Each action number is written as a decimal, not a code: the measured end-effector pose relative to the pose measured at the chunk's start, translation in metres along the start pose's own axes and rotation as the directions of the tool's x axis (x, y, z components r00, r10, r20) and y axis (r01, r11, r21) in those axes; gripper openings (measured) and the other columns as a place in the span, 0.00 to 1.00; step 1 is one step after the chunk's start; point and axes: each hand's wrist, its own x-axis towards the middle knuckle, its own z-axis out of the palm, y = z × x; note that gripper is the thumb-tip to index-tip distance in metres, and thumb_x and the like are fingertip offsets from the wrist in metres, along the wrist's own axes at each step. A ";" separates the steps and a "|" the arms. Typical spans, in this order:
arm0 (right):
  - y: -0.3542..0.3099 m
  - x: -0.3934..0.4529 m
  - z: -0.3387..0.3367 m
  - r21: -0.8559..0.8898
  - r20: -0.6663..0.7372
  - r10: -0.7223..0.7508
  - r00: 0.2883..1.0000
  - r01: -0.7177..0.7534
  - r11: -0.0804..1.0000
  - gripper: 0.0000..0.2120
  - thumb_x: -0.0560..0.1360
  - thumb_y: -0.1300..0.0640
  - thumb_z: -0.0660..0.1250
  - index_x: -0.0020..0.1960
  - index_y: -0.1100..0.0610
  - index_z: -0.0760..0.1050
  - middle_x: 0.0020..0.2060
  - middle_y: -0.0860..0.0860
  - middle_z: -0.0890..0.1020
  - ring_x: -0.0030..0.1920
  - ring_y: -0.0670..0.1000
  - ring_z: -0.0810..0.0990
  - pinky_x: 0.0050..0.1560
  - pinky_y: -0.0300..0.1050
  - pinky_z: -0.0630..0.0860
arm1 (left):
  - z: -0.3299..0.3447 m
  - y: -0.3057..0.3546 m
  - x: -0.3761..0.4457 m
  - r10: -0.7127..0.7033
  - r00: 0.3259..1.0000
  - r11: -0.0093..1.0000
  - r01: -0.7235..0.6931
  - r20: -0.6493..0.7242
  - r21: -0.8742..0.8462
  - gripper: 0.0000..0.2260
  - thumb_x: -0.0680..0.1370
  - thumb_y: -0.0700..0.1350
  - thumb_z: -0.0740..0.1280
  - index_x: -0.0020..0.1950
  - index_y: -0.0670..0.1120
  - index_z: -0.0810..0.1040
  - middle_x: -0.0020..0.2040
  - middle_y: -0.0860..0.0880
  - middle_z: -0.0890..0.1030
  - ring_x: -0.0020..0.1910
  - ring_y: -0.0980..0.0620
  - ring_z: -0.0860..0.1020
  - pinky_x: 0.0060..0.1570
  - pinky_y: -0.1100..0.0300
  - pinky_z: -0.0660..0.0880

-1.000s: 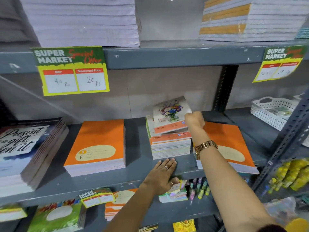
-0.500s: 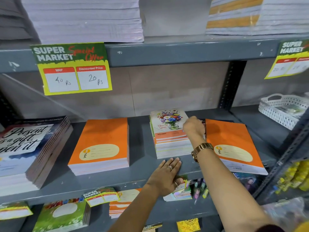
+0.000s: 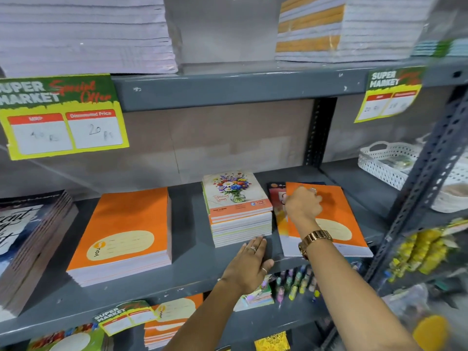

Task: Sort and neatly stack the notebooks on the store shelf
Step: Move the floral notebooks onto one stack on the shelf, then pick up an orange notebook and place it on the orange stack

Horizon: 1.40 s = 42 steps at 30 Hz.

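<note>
At nine o'clock on the middle shelf (image 3: 192, 272) a dark-covered stack (image 3: 30, 239) runs off the frame edge, its title only partly readable. Next to it, towards center, lies a tidy orange pile (image 3: 121, 236), squared and untouched. At center sits the floral-cover stack (image 3: 238, 209), its edges roughly aligned. The left hand (image 3: 249, 266) lies flat and spread on the shelf, fingertips touching that stack's front edge, holding nothing. At three o'clock the right hand (image 3: 302, 206) is curled over the near-left corner of the orange notebook (image 3: 336, 219) topping the right pile; whether it actually pinches the cover cannot be told, as the fingers fold out of sight. A differently coloured notebook (image 3: 276, 198) pokes out at the left from under that orange cover.

The step in hand appears to be tidying the right pile. The next move likely calls for lifting the orange cover and pulling the mismatched book free, then sorting it elsewhere.

The right pile's lower books are hidden by the forearm, and the twelve o'clock price tags are blurred.
</note>
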 end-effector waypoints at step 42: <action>0.095 0.031 -0.052 0.413 -0.134 0.231 0.964 -0.157 0.897 0.07 0.76 0.63 0.59 0.50 0.62 0.75 0.45 0.61 0.81 0.41 0.59 0.76 0.40 0.47 0.69 | -0.044 0.101 0.081 -0.669 0.743 0.194 0.143 -0.024 -0.970 0.20 0.73 0.29 0.65 0.65 0.38 0.71 0.64 0.41 0.76 0.62 0.43 0.74 0.63 0.54 0.71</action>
